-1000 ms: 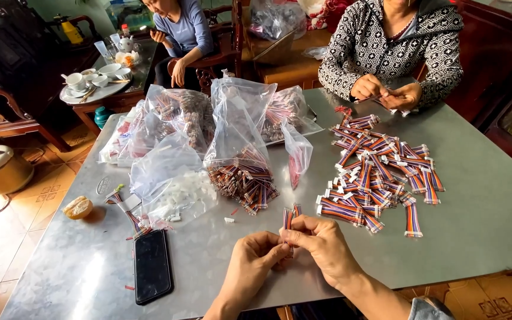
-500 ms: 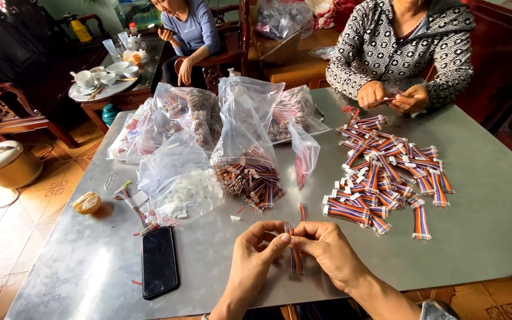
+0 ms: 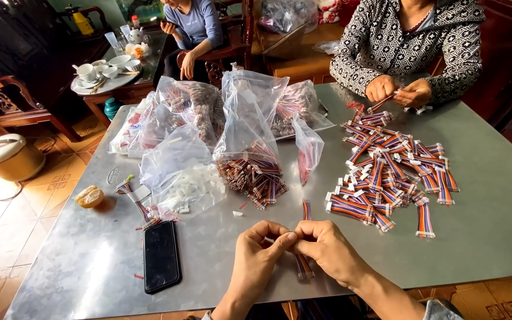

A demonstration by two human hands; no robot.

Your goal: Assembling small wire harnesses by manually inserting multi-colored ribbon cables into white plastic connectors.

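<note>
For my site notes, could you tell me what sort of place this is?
Probably a home room used for piecework: carved wooden chairs and a tea set stand beside a metal table heaped with striped ribbon cables and plastic bags.

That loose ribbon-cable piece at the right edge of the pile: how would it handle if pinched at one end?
The ribbon-cable piece is thin and flat, so probably light and floppy. It should not roll. Its white end connectors look like the firmest grip point; the striped band may bend on the metal table.

Bright, even daylight falls on the metal table (image 3: 487, 237) (dull sheen, soft shadows), sharp throughout, with wide-angle bending at the edges.
</note>
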